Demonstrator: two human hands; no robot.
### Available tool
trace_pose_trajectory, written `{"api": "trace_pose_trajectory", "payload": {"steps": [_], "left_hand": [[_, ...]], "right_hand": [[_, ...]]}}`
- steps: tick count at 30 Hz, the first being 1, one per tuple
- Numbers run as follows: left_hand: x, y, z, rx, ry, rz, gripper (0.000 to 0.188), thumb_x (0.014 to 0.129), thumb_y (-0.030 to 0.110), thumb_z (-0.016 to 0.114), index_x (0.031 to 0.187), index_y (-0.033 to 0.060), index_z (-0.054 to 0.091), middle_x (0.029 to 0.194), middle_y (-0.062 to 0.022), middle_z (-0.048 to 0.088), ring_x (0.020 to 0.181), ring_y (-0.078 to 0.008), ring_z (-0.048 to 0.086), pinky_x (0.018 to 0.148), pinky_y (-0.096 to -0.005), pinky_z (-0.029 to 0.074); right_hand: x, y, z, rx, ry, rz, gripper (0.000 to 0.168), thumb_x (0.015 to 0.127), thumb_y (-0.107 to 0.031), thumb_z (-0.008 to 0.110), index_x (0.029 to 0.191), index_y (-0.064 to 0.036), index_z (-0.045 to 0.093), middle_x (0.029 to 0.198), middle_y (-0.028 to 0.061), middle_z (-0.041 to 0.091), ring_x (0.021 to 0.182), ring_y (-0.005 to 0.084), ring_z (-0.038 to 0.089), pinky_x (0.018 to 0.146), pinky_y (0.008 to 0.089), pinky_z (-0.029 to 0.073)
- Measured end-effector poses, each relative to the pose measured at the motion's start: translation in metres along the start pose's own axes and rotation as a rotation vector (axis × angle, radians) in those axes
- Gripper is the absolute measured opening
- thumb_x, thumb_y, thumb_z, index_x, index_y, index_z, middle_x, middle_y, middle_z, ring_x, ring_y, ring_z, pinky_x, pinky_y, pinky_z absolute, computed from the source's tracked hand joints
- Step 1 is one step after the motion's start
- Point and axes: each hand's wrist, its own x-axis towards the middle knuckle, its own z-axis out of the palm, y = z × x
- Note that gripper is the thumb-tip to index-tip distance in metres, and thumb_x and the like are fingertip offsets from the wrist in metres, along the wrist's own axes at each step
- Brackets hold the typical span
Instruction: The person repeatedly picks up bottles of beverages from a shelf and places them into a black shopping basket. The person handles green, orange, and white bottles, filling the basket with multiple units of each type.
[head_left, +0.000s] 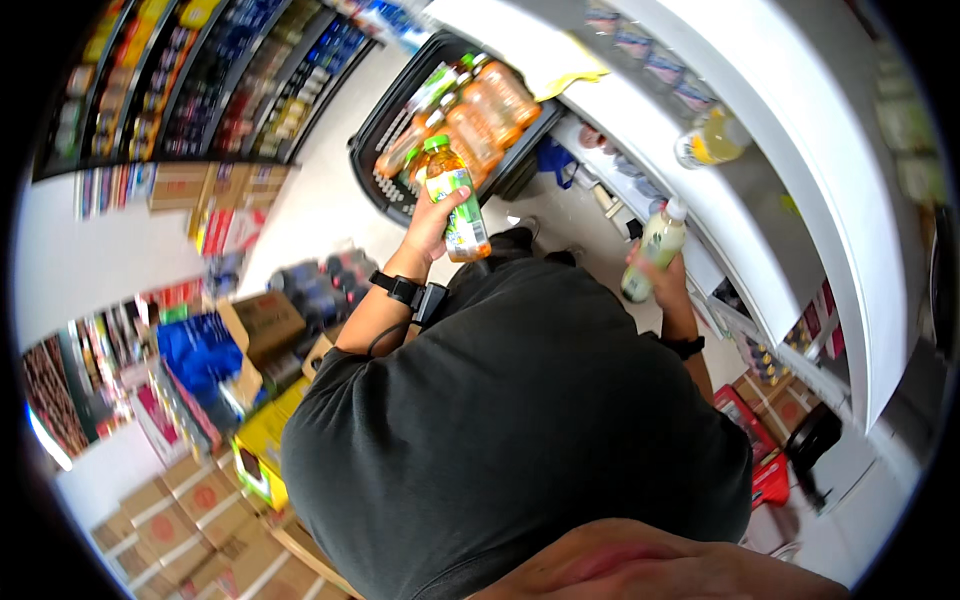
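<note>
My left hand is wrapped around a plastic drink bottle with a green cap, a green and white label and amber liquid inside. Just beyond it, a black plastic basket holds several orange drink bottles lying on their sides, plus some with green caps. Over on the right, my right hand grips a bottle of pale, cloudy drink with a white cap, tilted beside the white shelving. A similar pale yellow bottle with a yellow and white label is on a shelf there.
White shelves curve along my right side, with a yellow cloth on an edge. Stocked shelves are at the upper left. Shrink-wrapped bottles, an open carton and stacked cardboard boxes are on my left.
</note>
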Motion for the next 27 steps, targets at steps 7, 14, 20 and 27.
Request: {"api": "trace_pose_trajectory", "payload": {"steps": [7, 14, 20, 27], "left_hand": [[-0.034, -0.008, -0.086, 0.121, 0.556, 0.210, 0.056, 0.084, 0.009, 0.079, 0.125, 0.0021, 0.041, 0.103, -0.0101, 0.062, 0.085, -0.0182, 0.065, 0.071, -0.0340, 0.058], [0.084, -0.022, -0.131, 0.617, 0.740, 0.253, 0.087, 0.073, 0.022, 0.085, 0.137, -0.0049, 0.034, 0.123, -0.0253, 0.058, 0.102, -0.0329, 0.067, 0.090, -0.0409, 0.055], [0.120, -0.012, -0.130, 1.140, 0.646, -0.128, 0.104, 0.075, 0.033, 0.082, 0.151, 0.0029, 0.019, 0.150, -0.0364, 0.022, 0.126, -0.0502, 0.049, 0.109, -0.0452, 0.042], [0.123, -0.047, -0.137, 1.062, 0.715, 0.160, 0.099, 0.075, 0.022, 0.078, 0.149, -0.0071, 0.019, 0.153, -0.0382, 0.012, 0.141, -0.0561, 0.022, 0.119, -0.0528, 0.024]], "right_hand": [[0.089, -0.034, 0.049, -0.063, -0.237, 0.050, 0.033, 0.080, -0.011, 0.074, 0.109, 0.000, 0.061, 0.096, 0.0075, 0.066, 0.089, 0.0174, 0.065, 0.082, 0.0320, 0.053], [0.144, -0.059, 0.123, -0.221, -0.382, 0.082, 0.056, 0.080, -0.016, 0.073, 0.128, 0.000, 0.050, 0.097, 0.0088, 0.063, 0.089, 0.0186, 0.063, 0.083, 0.0337, 0.051], [0.161, -0.071, 0.146, -0.169, -0.295, 0.061, 0.048, 0.081, -0.011, 0.074, 0.122, -0.001, 0.055, 0.097, 0.0095, 0.066, 0.088, 0.0204, 0.066, 0.081, 0.0350, 0.054], [0.180, -0.070, 0.163, -0.093, -0.249, 0.128, 0.043, 0.083, -0.010, 0.074, 0.121, 0.000, 0.056, 0.099, 0.0105, 0.066, 0.090, 0.0212, 0.067, 0.082, 0.0350, 0.054]]}}
